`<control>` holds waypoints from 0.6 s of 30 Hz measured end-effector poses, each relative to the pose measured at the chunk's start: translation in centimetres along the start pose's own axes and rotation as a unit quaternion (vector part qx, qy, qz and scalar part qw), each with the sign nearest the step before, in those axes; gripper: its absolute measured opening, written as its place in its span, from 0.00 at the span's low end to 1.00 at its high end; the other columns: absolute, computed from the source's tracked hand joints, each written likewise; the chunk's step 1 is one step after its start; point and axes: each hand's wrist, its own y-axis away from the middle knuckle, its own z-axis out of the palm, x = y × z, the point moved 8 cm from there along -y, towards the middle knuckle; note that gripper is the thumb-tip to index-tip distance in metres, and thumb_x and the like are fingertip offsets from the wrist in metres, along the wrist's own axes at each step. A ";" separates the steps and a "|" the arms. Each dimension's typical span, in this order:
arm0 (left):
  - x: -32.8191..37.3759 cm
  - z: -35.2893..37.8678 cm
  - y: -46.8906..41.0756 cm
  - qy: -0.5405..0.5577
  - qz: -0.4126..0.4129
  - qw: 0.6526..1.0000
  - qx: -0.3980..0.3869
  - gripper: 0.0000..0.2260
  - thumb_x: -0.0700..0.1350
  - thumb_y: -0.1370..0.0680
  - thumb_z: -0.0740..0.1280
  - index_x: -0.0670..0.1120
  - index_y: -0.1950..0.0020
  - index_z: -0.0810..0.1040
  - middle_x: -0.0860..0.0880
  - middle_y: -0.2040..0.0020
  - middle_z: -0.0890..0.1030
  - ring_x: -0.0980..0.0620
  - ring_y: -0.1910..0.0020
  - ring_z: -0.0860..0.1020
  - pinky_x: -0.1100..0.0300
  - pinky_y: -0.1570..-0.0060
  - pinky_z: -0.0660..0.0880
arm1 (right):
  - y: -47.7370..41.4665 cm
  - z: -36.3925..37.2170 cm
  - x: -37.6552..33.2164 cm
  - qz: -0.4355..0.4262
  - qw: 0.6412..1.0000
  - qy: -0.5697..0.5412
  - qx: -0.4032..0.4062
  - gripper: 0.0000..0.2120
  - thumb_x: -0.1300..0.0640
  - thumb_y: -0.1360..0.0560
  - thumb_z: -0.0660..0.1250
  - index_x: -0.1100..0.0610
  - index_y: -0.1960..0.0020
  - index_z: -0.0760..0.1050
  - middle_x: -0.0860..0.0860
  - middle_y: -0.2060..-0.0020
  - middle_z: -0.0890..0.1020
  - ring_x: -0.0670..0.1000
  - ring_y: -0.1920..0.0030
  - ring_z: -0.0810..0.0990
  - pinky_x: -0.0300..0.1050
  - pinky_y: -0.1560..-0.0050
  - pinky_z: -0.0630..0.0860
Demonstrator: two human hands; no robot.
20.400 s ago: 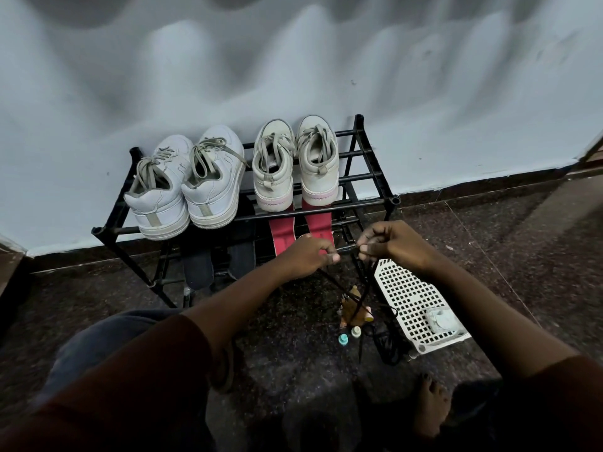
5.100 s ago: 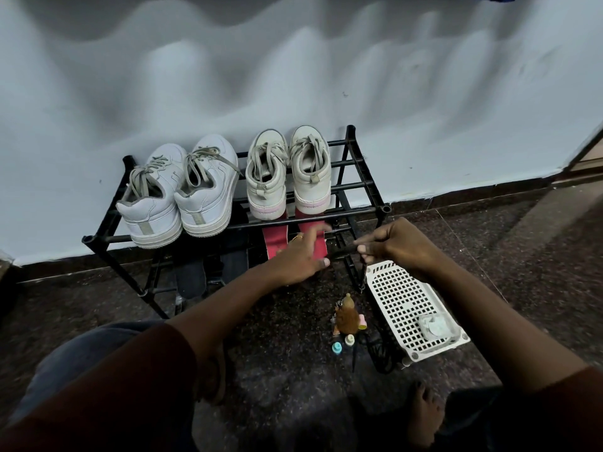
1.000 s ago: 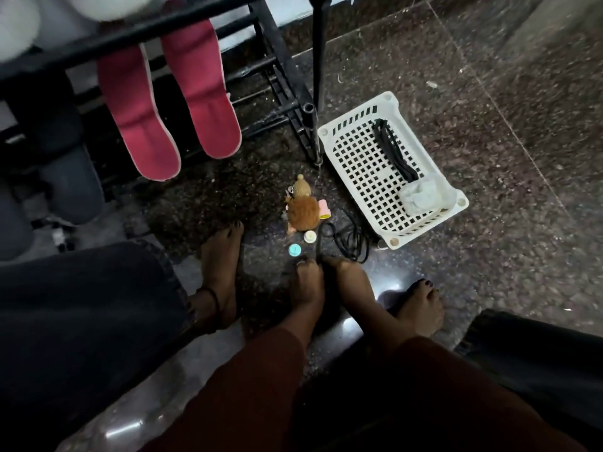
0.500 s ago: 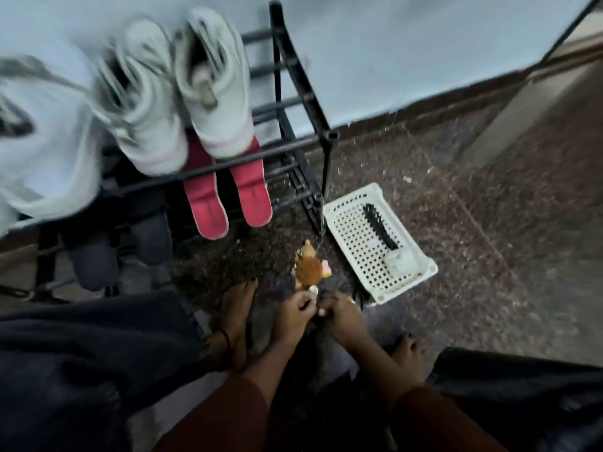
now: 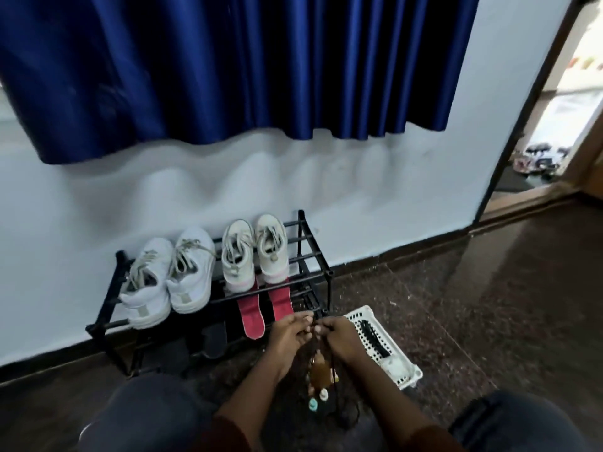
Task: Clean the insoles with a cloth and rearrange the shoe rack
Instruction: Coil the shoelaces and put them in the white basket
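Note:
A black metal shoe rack [image 5: 313, 252] stands against the white wall. Two pairs of white sneakers [image 5: 169, 275] [image 5: 254, 252] sit on its top tier. Two red insoles [image 5: 251, 316] and two dark insoles [image 5: 213, 337] hang off the lower tier. My left hand [image 5: 288, 331] and right hand [image 5: 339, 336] meet in front of the rack's right leg, both pinching a thin black lace [image 5: 315, 324]. A brown toy keychain [image 5: 319, 375] with small beads dangles below them.
A white perforated basket [image 5: 399, 349] on the floor at the right holds a black lace and a pale cloth. A blue curtain [image 5: 244, 66] hangs above the rack. A doorway [image 5: 561, 125] opens at the far right. My knees fill the bottom edge.
My head has tilted up, bringing the wall and curtain into view. Both hands have risen from the floor near my feet to the rack's right leg, with the lace and keychain.

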 end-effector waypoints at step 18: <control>9.3 -2.0 -1.1 0.077 0.043 0.994 0.064 0.08 0.33 0.20 0.59 0.42 0.51 0.77 0.48 0.65 0.75 0.57 0.75 0.70 0.68 0.77 0.68 | -1.2 -4.4 -3.5 0.033 0.993 -0.108 -0.043 0.15 0.66 0.24 0.63 0.58 0.69 0.76 0.55 0.72 0.76 0.51 0.69 0.71 0.45 0.63 0.69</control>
